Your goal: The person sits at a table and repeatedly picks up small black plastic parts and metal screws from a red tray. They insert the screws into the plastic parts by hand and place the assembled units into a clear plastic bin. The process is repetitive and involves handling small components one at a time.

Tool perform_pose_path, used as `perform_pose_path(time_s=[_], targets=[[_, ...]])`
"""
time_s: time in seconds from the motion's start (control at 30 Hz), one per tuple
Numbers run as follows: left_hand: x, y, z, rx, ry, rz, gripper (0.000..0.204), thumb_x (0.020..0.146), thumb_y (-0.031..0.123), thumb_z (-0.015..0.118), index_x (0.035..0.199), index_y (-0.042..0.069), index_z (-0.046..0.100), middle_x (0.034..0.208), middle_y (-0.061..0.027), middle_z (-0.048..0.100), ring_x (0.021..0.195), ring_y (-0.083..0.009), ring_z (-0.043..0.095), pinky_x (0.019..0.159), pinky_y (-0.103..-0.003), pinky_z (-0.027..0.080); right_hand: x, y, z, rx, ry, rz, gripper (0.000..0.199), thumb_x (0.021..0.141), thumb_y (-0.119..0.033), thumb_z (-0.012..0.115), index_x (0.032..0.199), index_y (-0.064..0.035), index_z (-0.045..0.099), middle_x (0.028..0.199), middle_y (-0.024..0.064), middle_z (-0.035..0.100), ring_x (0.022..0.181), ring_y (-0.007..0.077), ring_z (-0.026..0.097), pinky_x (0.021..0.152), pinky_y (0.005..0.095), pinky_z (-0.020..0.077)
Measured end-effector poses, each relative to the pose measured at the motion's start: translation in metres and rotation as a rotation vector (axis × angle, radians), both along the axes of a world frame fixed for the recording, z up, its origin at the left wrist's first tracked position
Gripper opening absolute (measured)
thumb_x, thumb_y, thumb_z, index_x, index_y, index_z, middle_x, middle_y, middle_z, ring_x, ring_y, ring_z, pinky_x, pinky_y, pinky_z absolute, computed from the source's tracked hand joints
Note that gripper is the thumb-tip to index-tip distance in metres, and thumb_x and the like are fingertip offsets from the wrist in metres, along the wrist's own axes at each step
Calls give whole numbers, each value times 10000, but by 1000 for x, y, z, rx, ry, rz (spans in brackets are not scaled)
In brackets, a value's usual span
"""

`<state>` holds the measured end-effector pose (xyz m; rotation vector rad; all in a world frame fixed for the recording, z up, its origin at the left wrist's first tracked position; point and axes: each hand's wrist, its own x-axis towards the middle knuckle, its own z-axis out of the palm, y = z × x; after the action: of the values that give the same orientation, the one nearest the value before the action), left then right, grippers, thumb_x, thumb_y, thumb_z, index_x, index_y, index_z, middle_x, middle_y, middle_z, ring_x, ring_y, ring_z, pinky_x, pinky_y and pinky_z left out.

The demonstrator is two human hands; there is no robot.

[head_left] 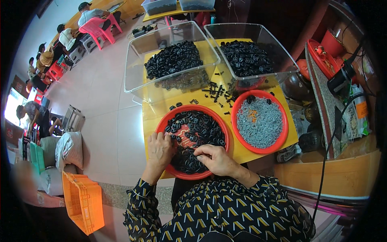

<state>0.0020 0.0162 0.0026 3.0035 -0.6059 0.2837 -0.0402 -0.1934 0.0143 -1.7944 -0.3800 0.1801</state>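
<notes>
A round red tray (pixel 227 137) full of small black oval plastic parts (pixel 207 125) is in front of me on the yellow table. Over the tray's left rim rests my left hand (pixel 159 151), its fingers curled inward; what they may hold is hidden. My right hand (pixel 217 159) is above the black parts near the tray's front right, thumb and forefinger pressed together. Anything in that pinch is too small to make out. To the right, a second red tray (pixel 285 125) holds many silver screws (pixel 260 121) with a small orange cluster (pixel 252 116) among them.
Two clear plastic bins (pixel 133 60) (pixel 282 48) heaped with black parts stand at the table's far side. Loose black pieces (pixel 217 93) lie on the yellow tabletop (pixel 151 117). An orange crate (pixel 82 201) and white sacks (pixel 69 149) are at left; a black cable (pixel 327 157) hangs at right. People sit farther off.
</notes>
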Motion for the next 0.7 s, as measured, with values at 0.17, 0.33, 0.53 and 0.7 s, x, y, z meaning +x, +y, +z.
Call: perform_pose_path(time_s=[0.17, 0.33, 0.53, 0.7], targets=[[-2, 4, -5, -128, -76, -25, 311, 526, 143, 686, 773, 44, 526, 799, -102, 505, 761, -277, 483, 659, -381, 366, 0, -1, -6, 64, 146, 7, 120, 803, -15, 574, 920, 8, 587, 802, 34, 561, 653, 67, 524, 570, 206, 441], [-3, 3, -10, -231, -167, -52, 280, 525, 86, 673, 748, 50, 508, 749, -92, 504, 726, -266, 486, 645, -371, 372, -1, -1, -8, 96, 203, 75, 117, 811, -8, 564, 926, 8, 581, 783, 26, 554, 627, 57, 522, 548, 194, 446], [-6, 7, -10, -329, -203, -55, 244, 553, 41, 655, 737, 49, 495, 686, -86, 510, 661, -268, 491, 607, -368, 380, 0, 6, -8, 255, 420, -38, 77, 827, -50, 543, 871, 10, 564, 699, 19, 562, 580, 73, 525, 518, 217, 439], [-7, 6, -8, -478, -245, -79, 197, 606, -20, 603, 772, 29, 509, 713, -102, 523, 673, -277, 484, 611, -371, 377, 2, 9, -4, 250, 450, -77, 76, 836, -52, 533, 887, -1, 557, 671, 0, 540, 578, 50, 509, 489, 199, 417]])
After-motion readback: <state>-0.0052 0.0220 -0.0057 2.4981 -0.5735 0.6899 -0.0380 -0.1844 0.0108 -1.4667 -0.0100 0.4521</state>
